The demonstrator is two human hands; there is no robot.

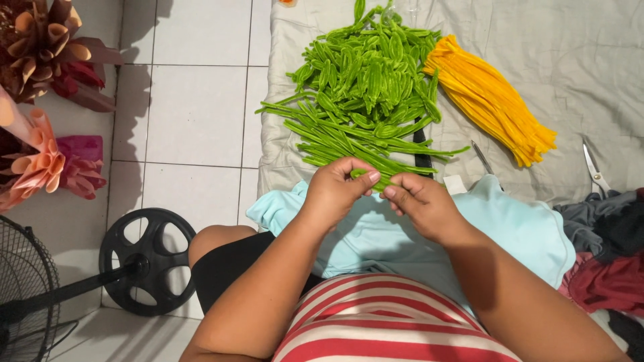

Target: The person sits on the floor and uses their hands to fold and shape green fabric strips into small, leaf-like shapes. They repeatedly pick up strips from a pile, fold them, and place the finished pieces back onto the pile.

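Green stem point(376, 179) mostly hidden btwn left hand point(337, 191) & right hand point(422, 204), both pinching it above light blue cloth point(523, 231). One green pile point(365, 87), one yellow bundle point(490, 100), two scissors point(594, 167), partly covered.

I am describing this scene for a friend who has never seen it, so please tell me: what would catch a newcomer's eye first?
First, the big heap of bright green stems on the pale cloth, with the orange-yellow bundle to its right. Next, at the centre, the left hand and right hand pinch one green piece between their fingertips. Paper-cone bouquets stand at the far left.
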